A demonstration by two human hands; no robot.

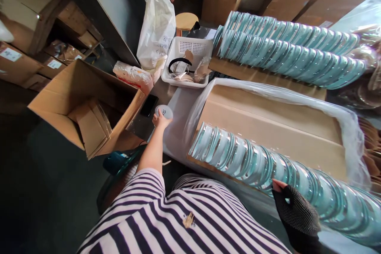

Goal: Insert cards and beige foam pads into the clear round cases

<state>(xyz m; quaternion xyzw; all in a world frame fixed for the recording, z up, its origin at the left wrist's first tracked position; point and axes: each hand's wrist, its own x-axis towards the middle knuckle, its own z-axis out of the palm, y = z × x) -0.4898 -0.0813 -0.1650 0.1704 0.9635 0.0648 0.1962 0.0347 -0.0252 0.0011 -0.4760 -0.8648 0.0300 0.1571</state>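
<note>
Head view: left hand (160, 119) is reaching out, fingers grasping a small disc (164, 111) over the counter (178, 107). Right hand (293, 210), gloved, is pressing on the lid row (268, 166); whether its fingers are clenched, I cannot tell. Best keeping the disc level and the row braced.

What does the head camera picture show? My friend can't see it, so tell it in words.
A person in a striped shirt holds a small round lid in the left hand, while the gloved right hand rests on a long row of shiny blue-green discs in a plastic-lined cardboard tray. Open boxes and a white basket stand around.
</note>
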